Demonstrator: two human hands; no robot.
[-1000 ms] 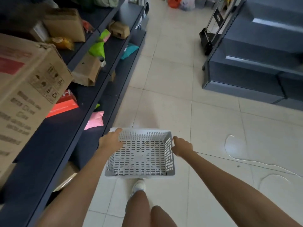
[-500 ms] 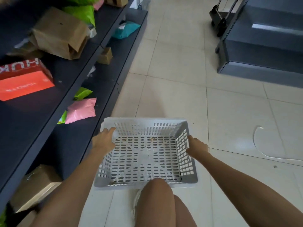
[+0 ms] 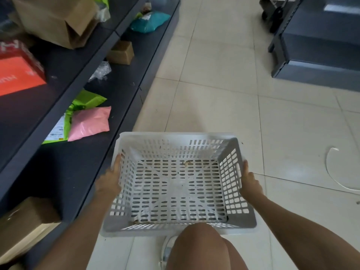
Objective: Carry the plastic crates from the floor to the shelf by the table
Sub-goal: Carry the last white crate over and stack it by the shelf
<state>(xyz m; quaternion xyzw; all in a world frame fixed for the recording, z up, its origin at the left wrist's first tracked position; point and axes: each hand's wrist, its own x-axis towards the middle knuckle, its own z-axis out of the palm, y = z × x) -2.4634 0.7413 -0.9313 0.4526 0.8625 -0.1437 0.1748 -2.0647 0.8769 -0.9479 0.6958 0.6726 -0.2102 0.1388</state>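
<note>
A person holds a white plastic crate [image 3: 178, 184] out in front, above the pale tiled floor [image 3: 214, 78]; the left hand [image 3: 109, 182] is wrapped tight on the left rim, and the right hand [image 3: 250, 184] is wrapped tight on the right rim. The crate is open at the top and full of little slots; only a few small crumbs lie on its bottom. Its near edge sits just above a bare knee [image 3: 200, 248], and a white shoe [image 3: 167, 250] shows below it.

The crate's left edge is very near the front edge of the dark shelf [image 3: 64, 172] on the left; I cannot tell if they touch. On the low shelf board a pink bag [image 3: 90, 122] lies on a green bag [image 3: 85, 102], well apart from the crate; there is bare dark board between them and the crate. Further along sit a small brown box [image 3: 121, 52] and a teal bag [image 3: 149, 22]. On the board above are an orange box [image 3: 17, 73] and a big brown carton [image 3: 56, 20]; another carton [image 3: 25, 227] sits low at the near left.

To the right the floor is wide and open; a thin white strap [image 3: 331, 168] curls on the tiles there. A grey shelf unit [image 3: 319, 49] stands far off at the top right.
</note>
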